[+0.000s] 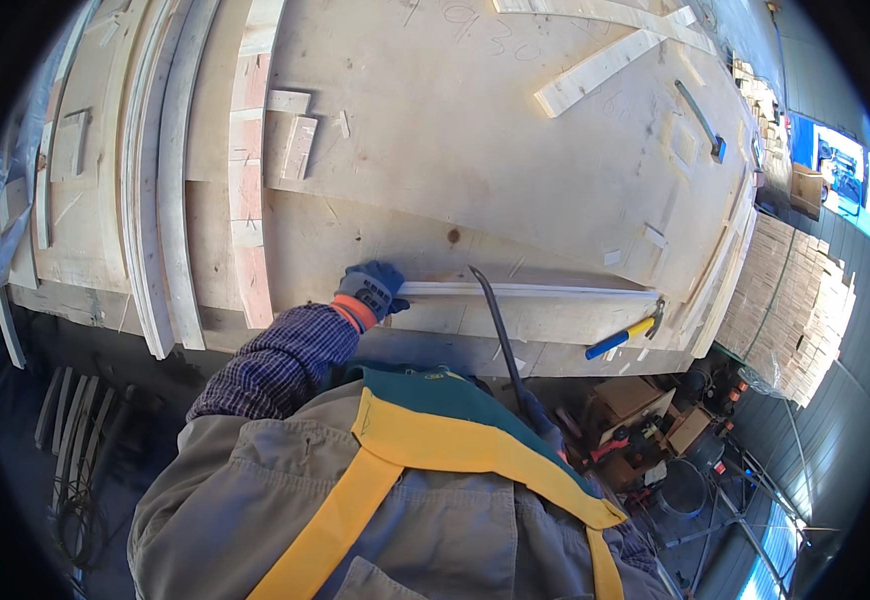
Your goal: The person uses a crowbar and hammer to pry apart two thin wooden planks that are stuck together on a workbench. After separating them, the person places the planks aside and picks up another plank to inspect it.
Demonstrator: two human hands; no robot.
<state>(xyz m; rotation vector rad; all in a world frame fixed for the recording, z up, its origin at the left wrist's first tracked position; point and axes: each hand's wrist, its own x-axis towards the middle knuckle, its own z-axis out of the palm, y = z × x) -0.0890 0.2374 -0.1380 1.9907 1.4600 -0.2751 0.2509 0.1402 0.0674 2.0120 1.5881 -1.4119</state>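
My left hand (372, 290), in a dark grey glove with an orange cuff, is closed round the left end of a thin pale wooden strip (535, 290). The strip lies lengthwise near the close edge of a big wooden worktop (385, 150). A dark crowbar (500, 325) slants up from my body, its curved tip just over the strip. At its lower end my right hand (547, 428) grips it, mostly hidden by the green and yellow bib of my work clothes. To the right, by the strip's far end, rests a claw hammer (623, 337) with a blue and yellow handle.
Long boards (147, 180) and a pink-marked batten (247, 170) cross the worktop at left. A short plank (595, 75) and a second hammer (703, 125) lie at the far right. Stacked timber (780, 300) stands beyond the right edge, with boxes and tools (645, 425) below.
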